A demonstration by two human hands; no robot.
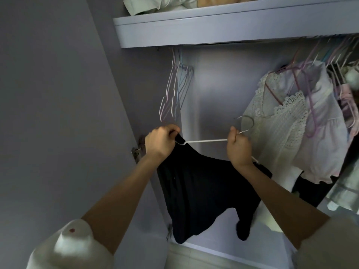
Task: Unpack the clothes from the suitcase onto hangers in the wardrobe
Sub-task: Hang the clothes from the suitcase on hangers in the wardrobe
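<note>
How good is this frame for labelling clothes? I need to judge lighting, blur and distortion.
Head view: dim, bluish light; the black garment on the white wire hanger shows almost no fold detail. Head view: wide-angle bending curves the grey wardrobe shelf. Head view: the white lace top is fairly sharp; clothes at the far right edge are smeared.

Garment [202, 191]: plain black. Hanger [206, 141] through it: white. Spare hangers [174, 90]: pale pink and blue. Top [279, 121]: white lace, scalloped trim. Wardrobe shelf [213, 28]: lilac-grey.

Black garment [204, 191] draped on white hanger [206, 141]
</note>
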